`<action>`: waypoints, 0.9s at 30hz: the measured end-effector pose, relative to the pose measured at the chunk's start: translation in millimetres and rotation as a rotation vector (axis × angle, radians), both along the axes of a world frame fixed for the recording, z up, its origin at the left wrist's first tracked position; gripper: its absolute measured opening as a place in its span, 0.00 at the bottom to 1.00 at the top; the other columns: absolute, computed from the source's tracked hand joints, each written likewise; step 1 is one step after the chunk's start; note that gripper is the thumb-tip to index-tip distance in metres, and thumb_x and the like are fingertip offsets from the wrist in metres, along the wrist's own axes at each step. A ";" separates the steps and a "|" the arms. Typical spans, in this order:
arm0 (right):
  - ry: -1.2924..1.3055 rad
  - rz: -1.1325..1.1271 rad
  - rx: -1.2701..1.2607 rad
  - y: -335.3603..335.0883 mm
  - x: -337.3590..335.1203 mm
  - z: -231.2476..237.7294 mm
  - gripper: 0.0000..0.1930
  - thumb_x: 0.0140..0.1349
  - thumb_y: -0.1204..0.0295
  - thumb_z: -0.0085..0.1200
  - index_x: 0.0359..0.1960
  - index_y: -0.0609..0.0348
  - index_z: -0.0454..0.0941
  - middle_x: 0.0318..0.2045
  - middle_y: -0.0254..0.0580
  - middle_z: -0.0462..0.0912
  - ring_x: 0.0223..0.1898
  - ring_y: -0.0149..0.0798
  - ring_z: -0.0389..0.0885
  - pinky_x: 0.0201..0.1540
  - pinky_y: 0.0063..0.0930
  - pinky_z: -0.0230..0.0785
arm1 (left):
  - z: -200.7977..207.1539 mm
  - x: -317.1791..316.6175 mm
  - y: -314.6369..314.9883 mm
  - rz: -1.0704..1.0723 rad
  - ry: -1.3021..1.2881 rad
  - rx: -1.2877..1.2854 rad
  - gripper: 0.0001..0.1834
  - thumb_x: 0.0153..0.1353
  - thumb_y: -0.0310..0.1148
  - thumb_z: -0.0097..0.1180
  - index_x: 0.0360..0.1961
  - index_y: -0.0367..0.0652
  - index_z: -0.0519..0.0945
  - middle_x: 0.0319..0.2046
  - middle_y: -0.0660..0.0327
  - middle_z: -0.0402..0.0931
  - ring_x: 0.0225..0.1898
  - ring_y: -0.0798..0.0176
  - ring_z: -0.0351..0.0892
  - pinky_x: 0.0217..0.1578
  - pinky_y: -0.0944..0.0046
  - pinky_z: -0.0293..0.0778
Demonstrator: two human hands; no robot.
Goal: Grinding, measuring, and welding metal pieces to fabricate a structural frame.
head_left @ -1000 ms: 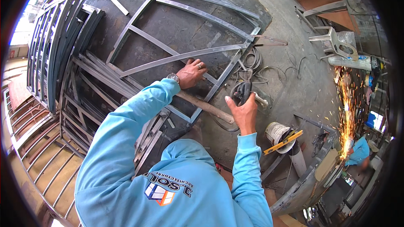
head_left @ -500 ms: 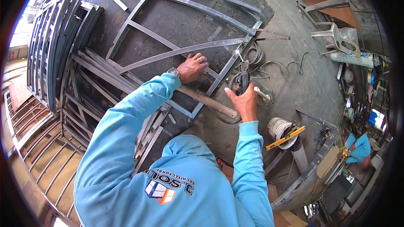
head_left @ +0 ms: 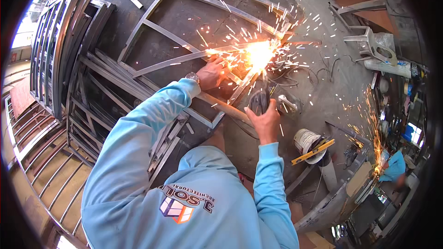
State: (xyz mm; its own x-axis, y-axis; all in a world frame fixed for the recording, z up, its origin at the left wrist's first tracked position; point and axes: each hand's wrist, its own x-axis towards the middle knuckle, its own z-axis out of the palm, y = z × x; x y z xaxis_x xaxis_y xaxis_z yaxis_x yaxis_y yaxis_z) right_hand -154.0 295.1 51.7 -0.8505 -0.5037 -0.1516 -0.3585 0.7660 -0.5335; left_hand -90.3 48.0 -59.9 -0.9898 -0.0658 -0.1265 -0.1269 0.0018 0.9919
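Observation:
My right hand [head_left: 264,119] is closed round a dark welding electrode holder [head_left: 259,101]. At its far side a white-hot glare [head_left: 260,55] throws sparks over one side of a metal frame [head_left: 201,119], hiding that joint. My left hand [head_left: 213,74], wearing a ring and a wristwatch [head_left: 192,78], is closed at the crossing of a straight metal bar [head_left: 170,38] and a curved metal bar [head_left: 170,63]. Its fingertips are partly hidden, close to the sparks. A brown pipe-like rod [head_left: 224,107] lies between my two hands.
Stacked curved metal frames [head_left: 57,60] stand at the left, beside loose bars [head_left: 108,79]. A bucket [head_left: 307,142] with a yellow spirit level [head_left: 314,152] stands at the right. Cables [head_left: 328,71] cross the floor. A person in a blue sleeve [head_left: 393,167] works amid orange sparks farther right.
A bright arc and flying sparks have appeared beyond the electrode holder. My right hand has shifted slightly nearer to me; my left hand stays at the bars. Sparks now also rise by the other person.

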 end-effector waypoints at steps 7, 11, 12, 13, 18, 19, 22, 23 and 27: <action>-0.278 -0.110 -0.093 21.9 50.2 18.5 0.30 0.40 0.56 0.74 0.37 0.61 0.71 0.25 0.50 0.81 0.28 0.53 0.82 0.32 0.42 0.73 | -13.0 0.7 -8.0 -0.105 0.285 -1.040 0.20 0.50 0.31 0.63 0.47 0.43 0.79 0.46 0.58 0.72 0.55 0.53 0.67 0.58 0.47 0.59; -0.337 -0.134 -0.070 24.9 58.7 11.8 0.30 0.40 0.56 0.74 0.37 0.62 0.71 0.25 0.48 0.80 0.27 0.51 0.82 0.32 0.41 0.73 | -1.8 -0.1 -5.7 -0.108 0.297 -1.045 0.19 0.51 0.31 0.61 0.47 0.42 0.79 0.47 0.57 0.71 0.55 0.55 0.67 0.56 0.49 0.60; -0.341 -0.119 -0.073 24.4 58.8 9.4 0.30 0.40 0.56 0.73 0.37 0.62 0.71 0.25 0.48 0.80 0.27 0.51 0.82 0.32 0.41 0.73 | -0.9 -0.5 -5.2 -0.109 0.268 -1.029 0.20 0.51 0.31 0.62 0.47 0.42 0.79 0.47 0.57 0.71 0.54 0.55 0.67 0.55 0.49 0.61; -0.345 -0.103 -0.077 24.4 59.1 6.8 0.30 0.41 0.56 0.73 0.38 0.62 0.71 0.26 0.48 0.80 0.27 0.51 0.82 0.32 0.41 0.73 | -0.4 -0.6 -4.8 -0.110 0.239 -1.014 0.20 0.52 0.31 0.62 0.48 0.41 0.79 0.47 0.57 0.71 0.54 0.55 0.67 0.54 0.49 0.61; -0.310 -0.091 -0.094 24.4 59.7 -1.2 0.30 0.40 0.56 0.74 0.38 0.61 0.72 0.24 0.42 0.78 0.24 0.41 0.77 0.29 0.35 0.72 | -5.4 0.5 -4.4 -0.114 0.244 -1.037 0.21 0.51 0.32 0.63 0.48 0.40 0.79 0.47 0.57 0.71 0.54 0.55 0.67 0.54 0.49 0.62; -0.354 -0.097 -0.061 23.2 59.2 0.8 0.31 0.41 0.56 0.73 0.39 0.62 0.72 0.27 0.48 0.80 0.27 0.50 0.81 0.32 0.40 0.73 | -6.1 0.9 -4.5 -0.115 0.248 -1.043 0.21 0.51 0.31 0.63 0.48 0.40 0.79 0.47 0.57 0.71 0.54 0.55 0.67 0.54 0.50 0.62; -0.315 -0.091 -0.097 24.8 61.0 -4.7 0.31 0.41 0.56 0.73 0.39 0.62 0.72 0.26 0.48 0.80 0.27 0.50 0.82 0.32 0.40 0.74 | -4.9 1.1 -4.1 -0.097 0.255 -1.015 0.21 0.50 0.30 0.63 0.48 0.40 0.79 0.47 0.57 0.71 0.54 0.54 0.67 0.54 0.50 0.62; -0.314 -0.091 -0.096 25.9 61.0 -5.4 0.31 0.41 0.56 0.73 0.39 0.62 0.72 0.26 0.48 0.80 0.27 0.50 0.82 0.32 0.40 0.74 | -4.4 0.3 -3.5 -0.097 0.256 -1.014 0.21 0.50 0.30 0.63 0.48 0.40 0.79 0.47 0.57 0.71 0.54 0.54 0.67 0.54 0.50 0.62; -0.281 -0.078 -0.084 21.8 60.6 -1.7 0.30 0.39 0.57 0.75 0.38 0.61 0.72 0.23 0.39 0.77 0.22 0.35 0.76 0.28 0.32 0.72 | -12.2 2.8 -6.3 -0.083 0.306 -1.029 0.22 0.52 0.31 0.60 0.51 0.42 0.77 0.50 0.57 0.70 0.56 0.54 0.65 0.56 0.48 0.61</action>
State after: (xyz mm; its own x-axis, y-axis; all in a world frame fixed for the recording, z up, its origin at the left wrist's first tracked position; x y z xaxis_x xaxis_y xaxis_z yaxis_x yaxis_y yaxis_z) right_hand -93.4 316.8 50.0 -0.8179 -0.4589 -0.3471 -0.1293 0.7344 -0.6663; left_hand -87.5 41.7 -72.1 -0.9764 0.0696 0.2045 0.1651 0.8508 0.4988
